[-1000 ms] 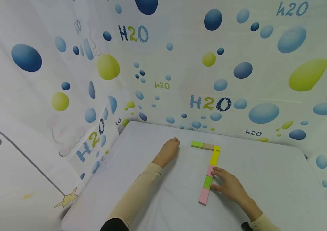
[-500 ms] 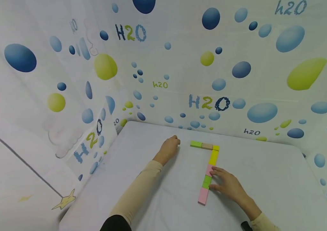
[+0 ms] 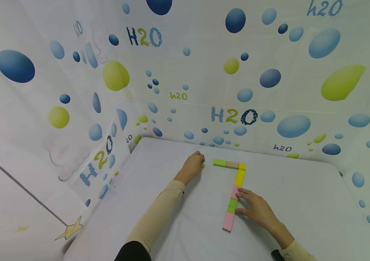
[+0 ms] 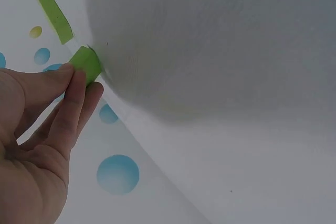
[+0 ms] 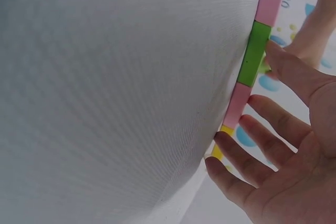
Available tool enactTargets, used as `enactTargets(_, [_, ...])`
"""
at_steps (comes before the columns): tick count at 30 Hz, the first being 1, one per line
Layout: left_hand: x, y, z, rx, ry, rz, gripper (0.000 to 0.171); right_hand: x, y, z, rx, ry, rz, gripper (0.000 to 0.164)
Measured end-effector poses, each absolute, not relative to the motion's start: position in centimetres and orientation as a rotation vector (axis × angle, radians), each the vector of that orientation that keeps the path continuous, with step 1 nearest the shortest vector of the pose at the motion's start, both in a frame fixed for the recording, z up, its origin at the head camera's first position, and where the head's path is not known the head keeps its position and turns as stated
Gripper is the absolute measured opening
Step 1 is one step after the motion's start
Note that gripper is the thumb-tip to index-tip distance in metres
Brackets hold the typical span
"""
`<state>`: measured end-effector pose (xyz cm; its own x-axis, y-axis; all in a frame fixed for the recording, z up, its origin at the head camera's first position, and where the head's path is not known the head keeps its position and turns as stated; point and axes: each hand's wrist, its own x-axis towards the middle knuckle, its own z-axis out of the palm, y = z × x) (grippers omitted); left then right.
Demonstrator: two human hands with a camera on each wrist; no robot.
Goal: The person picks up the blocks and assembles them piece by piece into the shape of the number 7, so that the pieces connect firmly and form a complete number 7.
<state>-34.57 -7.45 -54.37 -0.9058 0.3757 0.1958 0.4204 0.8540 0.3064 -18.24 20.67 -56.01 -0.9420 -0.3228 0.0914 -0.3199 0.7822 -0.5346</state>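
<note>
My left hand (image 3: 191, 168) pinches a small green block (image 4: 86, 64) between thumb and fingers, just left of the row's far end. A gap separates it from the green block (image 3: 220, 162) at that end. From there a wooden block (image 3: 232, 165) and a small yellow block (image 3: 242, 166) lead to a corner. Down from the corner run a yellow block (image 3: 239, 177), a pink block (image 3: 234, 192), a green piece (image 3: 232, 206) and a pink block (image 3: 228, 222). My right hand (image 3: 257, 209) rests along the row's right side, fingers spread, fingertips at the pink and green pieces.
The blocks lie on a white-covered table (image 3: 289, 195). Behind and to the left hang white curtains (image 3: 198, 72) printed with blue and green dots and H2O lettering. A dark object (image 3: 277, 255) sits by the right wrist.
My left hand has edged right, nearer the row's green end, and a bit of its green block now shows at the fingertips. The right hand keeps its place at the row.
</note>
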Motion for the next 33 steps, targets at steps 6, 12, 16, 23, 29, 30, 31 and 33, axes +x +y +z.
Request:
enactTargets(6, [-34.9,-7.6,-54.8,-0.566,-2.932,-0.671,0.019,-18.3,20.6,-56.0,-0.536,2.977,-0.871,0.063])
enactTargets(12, [-35.2,-7.8,-55.1,-0.547,-2.941,-0.7,0.017,-18.2,20.5,-56.0,-0.529,2.98,-0.864,0.063])
enactTargets(16, [-35.2,-7.9,-54.7,-0.552,-2.947,-0.667,0.016,-18.3,20.6,-56.1,-0.524,2.972,-0.866,0.062])
enactTargets(23, [-35.7,-7.6,-55.1,-0.537,-2.975,-0.583,0.015,-18.2,20.7,-56.0,-0.521,2.947,-0.902,0.062])
enactTargets(29, [-35.9,-7.7,-55.6,-0.542,-2.991,-0.563,0.013,-18.3,20.8,-56.2,-0.532,2.954,-0.895,0.062])
enactTargets(30, [-35.9,-7.7,-55.6,-0.543,-2.988,-0.573,0.013,-18.3,20.8,-56.3,-0.537,2.956,-0.894,0.062])
enactTargets(31, [-35.9,-7.7,-55.5,-0.546,-2.986,-0.579,0.013,-18.3,20.8,-56.3,-0.541,2.957,-0.896,0.062])
enactTargets(33, [-35.8,-7.6,-55.4,-0.547,-2.985,-0.588,0.013,-18.3,20.8,-56.4,-0.548,2.958,-0.905,0.062])
